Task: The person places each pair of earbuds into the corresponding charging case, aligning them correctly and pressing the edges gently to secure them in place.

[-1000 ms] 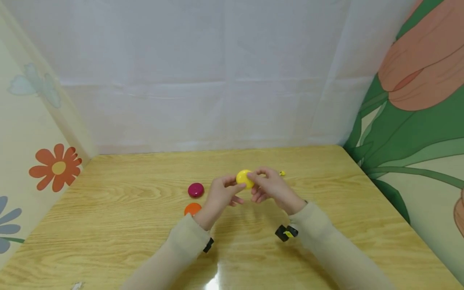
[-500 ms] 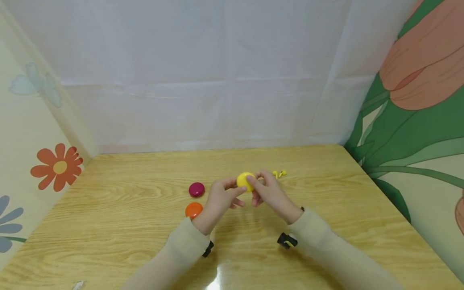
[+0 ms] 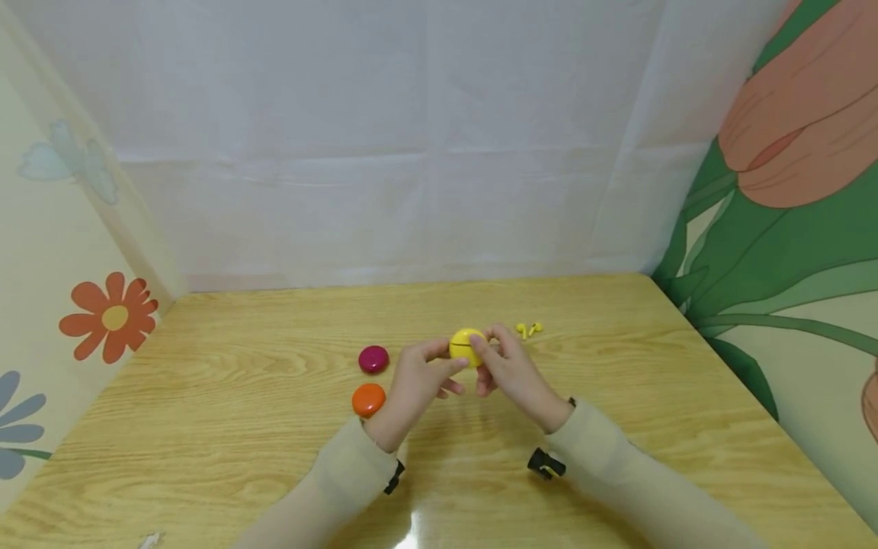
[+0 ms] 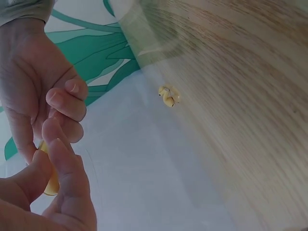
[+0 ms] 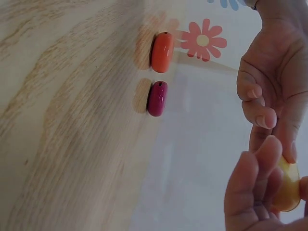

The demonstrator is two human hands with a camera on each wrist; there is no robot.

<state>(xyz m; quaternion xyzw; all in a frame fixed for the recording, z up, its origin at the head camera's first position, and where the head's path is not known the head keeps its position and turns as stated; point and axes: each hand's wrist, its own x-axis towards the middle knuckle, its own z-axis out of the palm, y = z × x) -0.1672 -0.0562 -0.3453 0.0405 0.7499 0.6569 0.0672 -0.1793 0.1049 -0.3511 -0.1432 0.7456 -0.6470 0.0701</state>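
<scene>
A glossy round yellow earbud case (image 3: pixel 463 357) is held above the table, between my two hands. My left hand (image 3: pixel 418 379) pinches its left edge with thumb and forefinger, while my right hand (image 3: pixel 517 375) pinches the right side, thumb across the front. A dark seam runs across the case's upper part. Fingers cover much of the yellow case (image 5: pixel 288 187) in the right wrist view, so its inside is hidden. Behind the right hand, a pair of yellow earbuds (image 3: pixel 528 330) lies on the table; these earbuds (image 4: pixel 168 96) also show in the left wrist view.
Left of the hands, a purple round case (image 3: pixel 373 359) and an orange round case (image 3: pixel 369 399) lie on the wooden table (image 3: pixel 226 427). The orange one is close to the left wrist. A white curtain (image 3: pixel 343 213) hangs at the back, with flower-patterned walls on both sides.
Both hands have lowered slightly with the yellow case. A dark seam now shows across it where the face looked plain before. The earbuds have come into fuller view beyond the right hand.
</scene>
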